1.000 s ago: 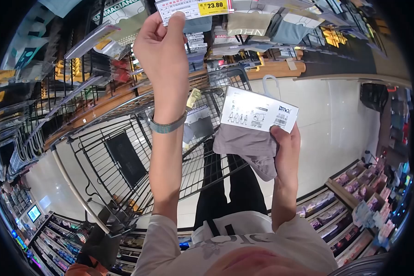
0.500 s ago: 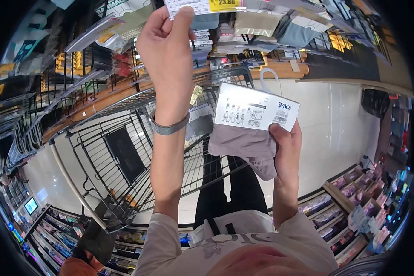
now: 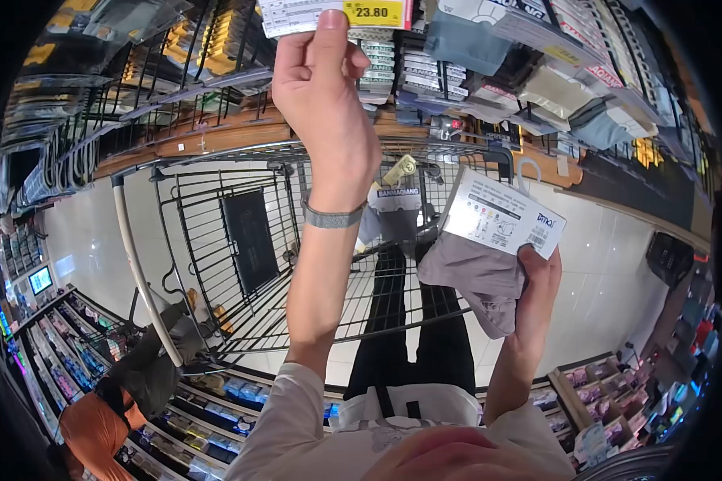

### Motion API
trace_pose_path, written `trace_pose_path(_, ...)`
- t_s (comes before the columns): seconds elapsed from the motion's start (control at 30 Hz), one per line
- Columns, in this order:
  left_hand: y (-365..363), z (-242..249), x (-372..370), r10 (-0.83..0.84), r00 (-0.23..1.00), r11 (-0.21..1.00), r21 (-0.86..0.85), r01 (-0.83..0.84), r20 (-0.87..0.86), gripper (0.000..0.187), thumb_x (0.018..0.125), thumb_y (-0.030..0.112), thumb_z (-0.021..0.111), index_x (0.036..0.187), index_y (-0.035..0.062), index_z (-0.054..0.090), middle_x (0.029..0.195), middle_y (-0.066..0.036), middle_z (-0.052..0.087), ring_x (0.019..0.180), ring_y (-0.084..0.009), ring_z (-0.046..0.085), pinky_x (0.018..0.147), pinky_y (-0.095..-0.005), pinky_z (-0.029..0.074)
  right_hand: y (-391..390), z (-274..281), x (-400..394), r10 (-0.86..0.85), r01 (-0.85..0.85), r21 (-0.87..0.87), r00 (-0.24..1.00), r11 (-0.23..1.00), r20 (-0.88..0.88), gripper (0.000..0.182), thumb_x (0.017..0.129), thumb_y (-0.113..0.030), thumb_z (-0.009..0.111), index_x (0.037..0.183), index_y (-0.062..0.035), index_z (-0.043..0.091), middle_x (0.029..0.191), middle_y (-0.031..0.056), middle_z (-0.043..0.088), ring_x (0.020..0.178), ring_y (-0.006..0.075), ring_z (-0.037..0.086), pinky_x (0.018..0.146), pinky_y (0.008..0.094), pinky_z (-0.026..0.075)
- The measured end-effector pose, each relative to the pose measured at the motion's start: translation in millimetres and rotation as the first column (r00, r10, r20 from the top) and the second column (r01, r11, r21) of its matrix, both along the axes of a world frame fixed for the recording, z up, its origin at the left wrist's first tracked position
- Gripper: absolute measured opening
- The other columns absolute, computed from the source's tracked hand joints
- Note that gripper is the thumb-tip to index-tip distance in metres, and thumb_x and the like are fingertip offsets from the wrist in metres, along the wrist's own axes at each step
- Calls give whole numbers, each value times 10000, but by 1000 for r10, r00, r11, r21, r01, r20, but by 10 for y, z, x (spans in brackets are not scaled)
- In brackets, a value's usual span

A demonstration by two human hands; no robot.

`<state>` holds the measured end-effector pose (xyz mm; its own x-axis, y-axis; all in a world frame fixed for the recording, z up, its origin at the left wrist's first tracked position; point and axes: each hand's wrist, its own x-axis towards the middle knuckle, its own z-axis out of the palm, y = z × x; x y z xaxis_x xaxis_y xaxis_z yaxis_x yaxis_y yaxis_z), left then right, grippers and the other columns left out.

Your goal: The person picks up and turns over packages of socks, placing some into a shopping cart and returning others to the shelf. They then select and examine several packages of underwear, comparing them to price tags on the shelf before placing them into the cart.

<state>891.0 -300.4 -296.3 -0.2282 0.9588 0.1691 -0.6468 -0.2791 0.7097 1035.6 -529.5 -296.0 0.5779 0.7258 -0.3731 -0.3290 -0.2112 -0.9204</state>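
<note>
My left hand (image 3: 322,88), with a grey band at its wrist, reaches up to the shelf front. Its thumb and fingers pinch a price tag (image 3: 373,14) with a yellow part reading 23.80. On the right, my right hand (image 3: 540,284) grips a pack of greyish-mauve underwear (image 3: 475,272), thumb on the white printed header card (image 3: 497,215). A pale plastic hook (image 3: 528,170) sticks up from the card. The pack is tilted and hangs over the right side of the shopping cart (image 3: 140,280).
Inside the cart lies a dark pack labelled BANMAQIANG (image 3: 399,210). Racks of hanging packs (image 3: 465,48) line the far side. A person in orange (image 3: 96,429) bends at lower left, beside low shelves of goods (image 3: 249,393). A black basket (image 3: 670,258) stands on the floor at right.
The view has shifted, so cart and racks sit differently in it. My left hand still pinches the price tag, now more fully in sight. My right hand keeps the underwear pack, now further right.
</note>
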Motion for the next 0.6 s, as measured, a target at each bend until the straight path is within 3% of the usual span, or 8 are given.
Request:
trace_pose_path(0.13, -54, 81, -56, 31, 997, 997, -74, -36, -70, 231, 945, 197, 748, 813, 82, 597, 689, 25, 547, 655, -62, 453, 631, -235, 369, 182, 91, -197, 37, -37, 6, 999, 999, 9, 418, 859, -99, 576, 1244, 64, 570, 1125, 116, 671, 1021, 164, 610, 958, 293, 444)
trace_pose_path(0.3, -70, 91, -39, 12, 998, 996, -92, -18, -60, 243, 941, 212, 754, 816, 77, 596, 674, 28, 521, 636, -71, 410, 612, -231, 331, 325, 203, -299, 61, -61, 9, 997, 998, 44, 395, 851, -68, 555, 1225, 58, 581, 1113, 110, 676, 1009, 156, 610, 941, 290, 450)
trace_pose_path(0.6, -30, 55, -73, 20, 994, 990, -134, -34, -109, 285, 924, 222, 776, 768, 90, 577, 628, 14, 528, 538, -62, 411, 498, -216, 296, 588, 255, -375, 132, -133, 89, 991, 987, 21, 319, 930, -102, 646, 1206, 55, 621, 1092, 93, 711, 961, 131, 648, 891, 267, 485)
